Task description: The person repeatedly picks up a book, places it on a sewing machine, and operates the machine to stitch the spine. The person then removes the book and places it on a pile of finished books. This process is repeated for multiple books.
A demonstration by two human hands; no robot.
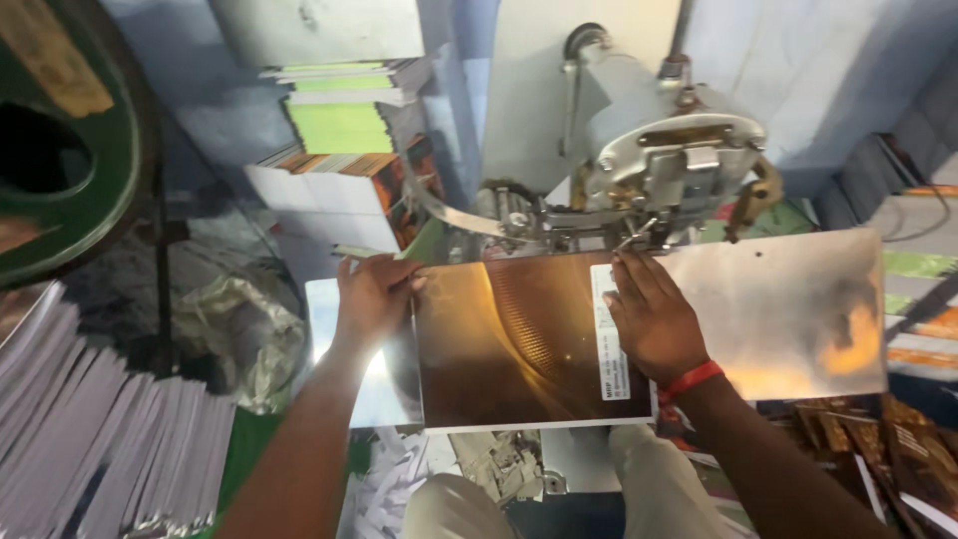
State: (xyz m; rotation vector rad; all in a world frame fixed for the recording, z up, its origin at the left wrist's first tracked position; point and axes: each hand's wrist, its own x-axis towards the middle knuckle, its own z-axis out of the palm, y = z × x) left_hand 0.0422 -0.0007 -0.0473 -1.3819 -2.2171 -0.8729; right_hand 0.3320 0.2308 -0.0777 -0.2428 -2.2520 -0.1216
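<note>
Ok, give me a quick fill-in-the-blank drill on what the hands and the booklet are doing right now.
1. The left hand grips the brown booklet at its ____ edge.
2. The right hand lies flat, palm ____, on the booklet.
3. The wristband on the right wrist is ____.
4. The booklet's far edge sits under the metal ____.

Missing words: left; down; red; machine

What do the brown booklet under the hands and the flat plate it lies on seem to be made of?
The booklet looks like glossy coated paper or card: light glares off its cover and a thin white edge shows. The plate looks like bare polished metal, giving blurred orange reflections. The left hand grips the booklet's left edge; the right hand presses flat on it.
</note>
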